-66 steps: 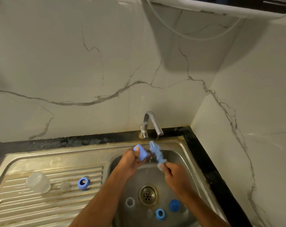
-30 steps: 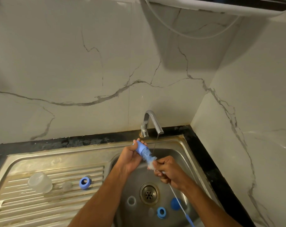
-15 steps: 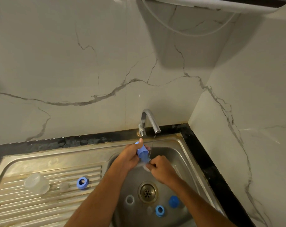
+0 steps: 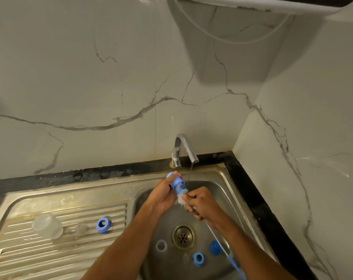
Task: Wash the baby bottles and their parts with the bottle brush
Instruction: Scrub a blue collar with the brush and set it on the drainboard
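Left hand [image 4: 161,196] grips the blue bottle cap [image 4: 177,182] over the sink [image 4: 232,190] beneath the tap [image 4: 184,150]. Right hand [image 4: 199,202] grips the bottle brush [image 4: 182,196], whose bristles, free of the cap two seconds ago, now sit inside it. Scrubbing is under way; other parts await.
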The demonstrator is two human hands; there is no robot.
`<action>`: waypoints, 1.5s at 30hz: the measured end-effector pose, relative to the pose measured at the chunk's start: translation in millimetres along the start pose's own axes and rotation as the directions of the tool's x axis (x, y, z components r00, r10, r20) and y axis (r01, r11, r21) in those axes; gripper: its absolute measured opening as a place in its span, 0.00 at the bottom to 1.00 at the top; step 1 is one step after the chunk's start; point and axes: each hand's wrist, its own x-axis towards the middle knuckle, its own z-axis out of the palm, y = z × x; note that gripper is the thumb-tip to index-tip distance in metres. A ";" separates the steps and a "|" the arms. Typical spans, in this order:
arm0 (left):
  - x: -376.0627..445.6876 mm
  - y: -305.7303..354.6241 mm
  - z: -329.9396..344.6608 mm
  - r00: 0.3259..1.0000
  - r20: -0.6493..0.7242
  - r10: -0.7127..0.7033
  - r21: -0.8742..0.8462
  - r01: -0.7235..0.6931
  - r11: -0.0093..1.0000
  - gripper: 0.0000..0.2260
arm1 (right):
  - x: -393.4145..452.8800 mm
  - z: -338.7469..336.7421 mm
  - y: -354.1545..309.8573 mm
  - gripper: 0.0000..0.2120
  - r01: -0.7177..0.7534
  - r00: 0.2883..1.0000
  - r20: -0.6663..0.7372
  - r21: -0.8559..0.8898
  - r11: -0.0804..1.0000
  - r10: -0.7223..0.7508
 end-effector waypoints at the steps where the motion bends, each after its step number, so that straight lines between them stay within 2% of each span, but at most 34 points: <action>1: -2.2 -2.1 1.3 1.000 0.016 -0.009 -0.001 0.009 1.000 0.14 | 0.6 2.7 0.3 0.14 0.003 1.000 -0.015 0.015 1.000 -0.003; 4: -0.6 6.7 -2.8 1.000 0.009 -0.014 0.120 0.013 0.993 0.15 | 0.4 1.7 5.7 0.16 0.038 0.996 -0.075 -0.060 0.997 -0.043; 7: 1.9 13.8 -5.5 0.995 -0.098 -0.008 0.292 0.037 0.956 0.15 | 6.3 -4.1 15.9 0.18 0.120 0.978 -0.113 -0.373 0.920 -0.173; 9: 2.2 13.3 -1.1 0.995 -0.102 -0.013 0.294 0.043 0.955 0.13 | 13.1 1.2 20.5 0.18 0.065 0.977 -0.131 -0.570 0.819 -0.168; 11: 0.7 11.4 10.7 0.996 -0.094 -0.007 0.270 0.032 0.962 0.10 | 16.1 9.5 16.9 0.16 0.023 0.976 -0.157 -0.615 0.788 -0.151; 13: 2.0 7.7 18.0 0.991 -0.129 0.023 0.243 0.009 0.970 0.10 | 12.1 13.4 9.5 0.16 0.054 0.979 -0.140 -0.528 0.848 -0.149; 15: 1.1 8.9 16.8 0.991 -0.125 0.038 0.180 -0.015 0.984 0.10 | 1.1 8.1 5.1 0.15 0.063 0.993 -0.078 -0.229 0.971 -0.083; 16: 0.4 11.9 14.7 0.994 -0.100 0.039 0.126 -0.026 0.992 0.09 | -5.7 2.5 2.4 0.15 0.040 0.998 -0.038 -0.091 0.995 -0.043; 19: 2.2 12.8 12.5 0.996 -0.061 0.072 0.052 -0.069 0.996 0.10 | -8.8 -4.2 -5.4 0.12 -0.042 0.999 0.023 0.157 0.987 0.038; 22: -2.2 -3.0 14.1 0.993 -0.081 0.087 0.068 -0.082 0.994 0.19 | -7.5 4.9 -6.3 0.11 -0.105 0.994 0.062 0.254 0.961 0.092; 26: -1.1 10.9 6.3 0.995 -0.007 0.095 -0.076 -0.095 0.993 0.14 | -15.0 -4.1 -6.0 0.15 -0.091 0.991 0.122 0.259 0.962 0.061; 28: -4.2 9.7 12.4 0.996 0.041 0.085 -0.012 -0.084 0.996 0.14 | -9.2 -5.7 -8.8 0.13 -0.105 0.993 0.086 0.276 0.955 0.085; 31: -9.1 -0.6 14.9 0.998 0.041 0.048 0.058 -0.050 0.997 0.15 | -6.0 0.1 -8.5 0.11 -0.107 0.994 0.059 0.323 0.940 0.093; 33: -8.4 7.4 11.9 0.999 0.023 0.045 0.166 -0.048 0.985 0.16 | -7.2 -0.3 -5.1 0.13 -0.085 0.996 0.015 0.265 0.961 0.084; 34: -6.4 12.2 9.8 0.998 -0.014 0.053 0.259 -0.048 0.965 0.17 | -6.2 -2.3 -1.4 0.14 -0.058 0.997 -0.040 0.155 0.986 0.065; 36: -4.1 16.6 6.1 0.992 -0.105 0.070 0.415 -0.020 0.910 0.17 | -2.6 -5.4 4.5 0.15 0.029 0.987 -0.149 -0.204 0.979 -0.060; 38: -4.3 16.4 8.5 0.991 -0.122 0.056 0.405 -0.001 0.914 0.15 | 2.1 -2.4 12.1 0.16 0.075 0.969 -0.152 -0.566 0.821 -0.193; 39: -4.1 16.0 12.3 0.992 -0.118 0.036 0.350 0.008 0.937 0.14 | 3.4 1.5 14.7 0.15 0.061 0.966 -0.141 -0.684 0.727 -0.215; 41: -4.3 12.7 22.8 0.993 -0.116 0.012 0.258 0.019 0.966 0.13 | 5.0 10.2 16.3 0.13 0.047 0.962 -0.132 -0.781 0.623 -0.238; 42: -3.8 10.1 25.9 0.992 -0.128 0.007 0.244 0.024 0.970 0.13 | 4.9 13.4 14.6 0.13 0.073 0.964 -0.115 -0.753 0.654 -0.241; 43: -3.9 8.6 26.4 0.991 -0.136 0.008 0.234 0.025 0.972 0.12 | 2.7 14.4 10.9 0.15 0.109 0.969 -0.100 -0.648 0.754 -0.226; 45: -4.9 11.6 21.1 0.995 -0.103 0.014 0.172 0.004 0.985 0.08 | -4.7 9.0 2.3 0.16 0.127 0.987 -0.062 -0.282 0.951 -0.150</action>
